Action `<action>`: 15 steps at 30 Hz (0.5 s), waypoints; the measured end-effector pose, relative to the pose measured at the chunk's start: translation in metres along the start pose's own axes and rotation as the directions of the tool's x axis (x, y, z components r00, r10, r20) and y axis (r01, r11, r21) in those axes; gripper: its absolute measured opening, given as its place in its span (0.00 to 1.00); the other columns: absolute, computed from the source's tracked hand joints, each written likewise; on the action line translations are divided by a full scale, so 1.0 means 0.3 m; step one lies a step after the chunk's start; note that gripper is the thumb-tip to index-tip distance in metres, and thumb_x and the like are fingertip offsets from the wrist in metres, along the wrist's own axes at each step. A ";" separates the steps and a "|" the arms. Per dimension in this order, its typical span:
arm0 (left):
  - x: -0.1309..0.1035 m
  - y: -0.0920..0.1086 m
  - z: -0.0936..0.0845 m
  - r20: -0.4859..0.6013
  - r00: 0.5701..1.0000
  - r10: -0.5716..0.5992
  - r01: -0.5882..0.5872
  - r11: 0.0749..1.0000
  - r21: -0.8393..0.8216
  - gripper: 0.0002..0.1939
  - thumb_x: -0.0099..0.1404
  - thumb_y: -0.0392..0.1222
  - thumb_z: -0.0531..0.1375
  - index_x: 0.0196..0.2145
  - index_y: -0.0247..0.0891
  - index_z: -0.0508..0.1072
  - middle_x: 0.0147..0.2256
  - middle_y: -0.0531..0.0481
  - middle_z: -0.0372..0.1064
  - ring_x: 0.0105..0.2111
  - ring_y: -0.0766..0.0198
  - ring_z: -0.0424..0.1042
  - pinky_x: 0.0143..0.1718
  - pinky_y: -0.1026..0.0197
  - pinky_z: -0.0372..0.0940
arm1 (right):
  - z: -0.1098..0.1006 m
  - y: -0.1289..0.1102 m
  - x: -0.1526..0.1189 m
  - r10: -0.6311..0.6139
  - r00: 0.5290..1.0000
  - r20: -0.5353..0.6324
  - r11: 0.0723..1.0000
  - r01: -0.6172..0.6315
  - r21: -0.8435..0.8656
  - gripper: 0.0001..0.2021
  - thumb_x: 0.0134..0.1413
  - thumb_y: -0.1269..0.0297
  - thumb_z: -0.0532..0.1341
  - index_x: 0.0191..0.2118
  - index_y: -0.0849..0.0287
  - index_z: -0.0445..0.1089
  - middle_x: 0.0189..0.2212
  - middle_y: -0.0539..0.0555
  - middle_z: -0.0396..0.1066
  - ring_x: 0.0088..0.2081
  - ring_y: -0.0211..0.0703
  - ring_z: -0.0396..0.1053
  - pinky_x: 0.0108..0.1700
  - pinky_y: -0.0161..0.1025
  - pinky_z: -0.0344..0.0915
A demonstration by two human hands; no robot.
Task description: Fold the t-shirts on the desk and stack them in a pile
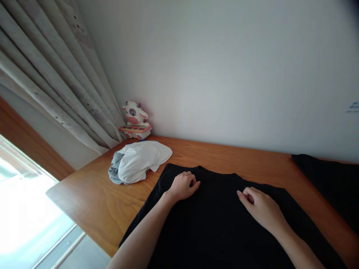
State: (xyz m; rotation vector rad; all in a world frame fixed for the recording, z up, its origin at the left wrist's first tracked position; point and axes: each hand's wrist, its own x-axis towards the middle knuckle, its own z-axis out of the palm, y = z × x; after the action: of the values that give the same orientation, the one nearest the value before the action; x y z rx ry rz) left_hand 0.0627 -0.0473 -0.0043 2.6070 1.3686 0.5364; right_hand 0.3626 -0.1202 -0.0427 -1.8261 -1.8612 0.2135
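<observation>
A black garment (pixel 213 220), which looks like a shirt, lies spread out on the wooden table (pixel 95 209), its neckline at the far end. My left hand (pixel 183 185) rests on its upper left part, fingers curled and thumb pointing right. On the upper right part is my right hand (pixel 259 205), also with curled fingers, its thumb pointing left toward the neckline. The fingertips of both hands are turned under, so I cannot see whether they pinch any cloth. The fabric between the hands looks flat.
A crumpled white and grey cloth (pixel 140 160) lies left of the garment. Behind it stands a cow toy with a keyboard (pixel 136 121). Another black cloth (pixel 333 183) is at the far right. A curtain (pixel 56 63) hangs at the left, and a pale wall (pixel 224 74) backs the table.
</observation>
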 end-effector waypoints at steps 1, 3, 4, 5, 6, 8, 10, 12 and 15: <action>-0.001 0.000 -0.001 0.001 1.000 -0.004 0.004 1.000 0.000 0.16 0.73 0.50 0.55 0.29 0.46 0.73 0.34 0.48 0.76 0.36 0.56 0.76 0.39 0.54 0.71 | -0.001 0.000 0.000 0.002 1.000 0.000 1.000 -0.002 0.003 0.23 0.62 0.43 0.50 0.21 0.51 0.52 0.20 0.50 0.65 0.24 0.45 0.65 0.28 0.42 0.52; -0.003 0.001 -0.003 0.004 1.000 -0.011 0.011 1.000 -0.001 0.17 0.73 0.51 0.54 0.30 0.46 0.74 0.34 0.48 0.76 0.37 0.56 0.76 0.39 0.54 0.71 | -0.002 0.000 0.000 0.021 1.000 0.001 1.000 -0.021 0.014 0.23 0.62 0.43 0.50 0.21 0.51 0.53 0.20 0.50 0.65 0.24 0.45 0.65 0.29 0.42 0.52; -0.003 0.003 -0.004 0.006 1.000 -0.014 0.014 1.000 -0.002 0.17 0.73 0.52 0.54 0.30 0.47 0.74 0.34 0.49 0.76 0.37 0.56 0.77 0.39 0.54 0.71 | -0.001 0.000 0.002 0.041 0.999 0.005 0.999 -0.041 0.020 0.23 0.62 0.43 0.50 0.22 0.51 0.53 0.20 0.49 0.65 0.24 0.45 0.65 0.29 0.41 0.53; -0.002 0.005 -0.005 0.007 1.000 -0.018 0.018 1.000 -0.003 0.17 0.73 0.52 0.54 0.30 0.46 0.74 0.33 0.49 0.76 0.36 0.57 0.77 0.39 0.55 0.71 | -0.001 -0.001 0.004 0.066 0.998 0.009 0.998 -0.066 0.024 0.23 0.62 0.43 0.50 0.22 0.51 0.54 0.20 0.49 0.65 0.25 0.45 0.66 0.29 0.41 0.53; 0.000 0.007 -0.005 0.006 1.000 -0.023 0.023 1.000 -0.004 0.17 0.73 0.52 0.54 0.30 0.47 0.74 0.33 0.49 0.75 0.36 0.57 0.76 0.39 0.55 0.71 | -0.001 -0.001 0.006 0.087 0.996 0.013 0.996 -0.088 0.027 0.22 0.63 0.43 0.50 0.22 0.51 0.55 0.20 0.49 0.66 0.25 0.45 0.66 0.29 0.41 0.53; 0.005 0.006 -0.007 -0.010 0.999 -0.043 0.043 0.999 0.001 0.16 0.73 0.53 0.53 0.31 0.47 0.74 0.33 0.50 0.75 0.36 0.57 0.76 0.39 0.56 0.70 | -0.002 -0.001 0.009 0.105 0.994 -0.017 0.994 -0.105 -0.002 0.21 0.64 0.46 0.50 0.24 0.51 0.58 0.23 0.51 0.68 0.28 0.46 0.68 0.31 0.41 0.56; 0.009 -0.005 -0.010 -0.066 0.993 -0.099 0.101 0.995 0.021 0.15 0.73 0.52 0.52 0.35 0.45 0.75 0.37 0.47 0.75 0.40 0.54 0.76 0.44 0.54 0.70 | -0.008 0.002 0.010 0.127 0.981 -0.149 0.983 -0.145 -0.112 0.16 0.64 0.51 0.51 0.29 0.52 0.64 0.31 0.55 0.73 0.36 0.51 0.71 0.38 0.43 0.60; 0.008 -0.033 -0.015 -0.168 0.965 -0.200 0.211 0.976 0.050 0.15 0.72 0.49 0.51 0.41 0.40 0.75 0.43 0.38 0.74 0.47 0.45 0.73 0.50 0.44 0.67 | -0.019 0.007 0.004 0.187 0.930 -0.316 0.935 -0.267 -0.232 0.13 0.64 0.56 0.52 0.38 0.56 0.70 0.42 0.61 0.74 0.45 0.58 0.71 0.46 0.49 0.61; 0.002 -0.098 -0.019 -0.323 0.837 -0.442 0.496 0.862 0.102 0.21 0.70 0.50 0.50 0.49 0.33 0.73 0.50 0.29 0.69 0.53 0.34 0.68 0.53 0.33 0.62 | -0.040 0.008 -0.012 0.353 0.852 -0.387 0.844 -0.468 -0.261 0.18 0.65 0.59 0.52 0.51 0.62 0.71 0.52 0.68 0.72 0.55 0.63 0.67 0.55 0.54 0.58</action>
State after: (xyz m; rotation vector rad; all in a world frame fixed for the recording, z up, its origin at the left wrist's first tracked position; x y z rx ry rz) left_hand 0.0384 -0.0302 -0.0073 2.2345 2.1657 0.7609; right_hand 0.3702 -0.1265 -0.0344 -2.3342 -1.3122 -0.2772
